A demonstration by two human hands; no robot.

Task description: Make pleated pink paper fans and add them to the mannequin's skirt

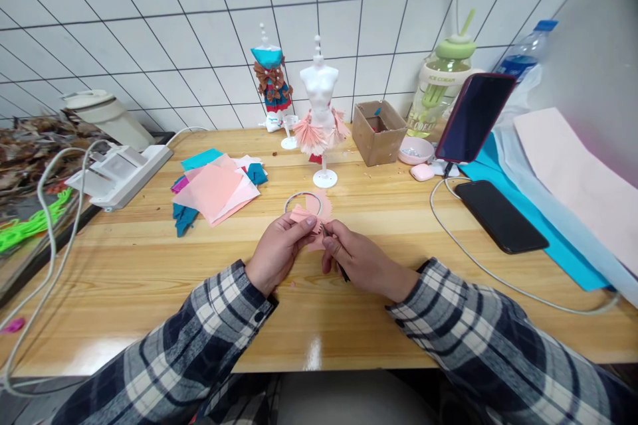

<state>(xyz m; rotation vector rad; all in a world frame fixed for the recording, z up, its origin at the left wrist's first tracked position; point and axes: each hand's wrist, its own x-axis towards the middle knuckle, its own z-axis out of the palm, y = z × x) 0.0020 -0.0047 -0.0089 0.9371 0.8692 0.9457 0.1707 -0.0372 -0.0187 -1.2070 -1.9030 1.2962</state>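
Observation:
My left hand (279,246) pinches a folded piece of pink paper (302,214) between thumb and fingers, low over the table. Close on its right, my right hand (355,251) is closed around a thin pointed metal tool (343,272) with a dark end; its tip meets the paper's edge. Whether the tool is scissors or tweezers is hidden by the fingers. Beneath the hands lies more pink paper with a jagged edge (321,202), and beside it a silver ring (288,202). Behind stands a white mannequin (319,83) with a ruffled pink paper skirt (310,134).
Coloured paper sheets (214,189) lie left of the hands. A second, dressed mannequin (272,83), a small cardboard box (379,136) and a green-lidded bottle (443,80) stand behind. A propped phone (476,118), a flat phone (501,216) and a cable (463,252) lie rightward.

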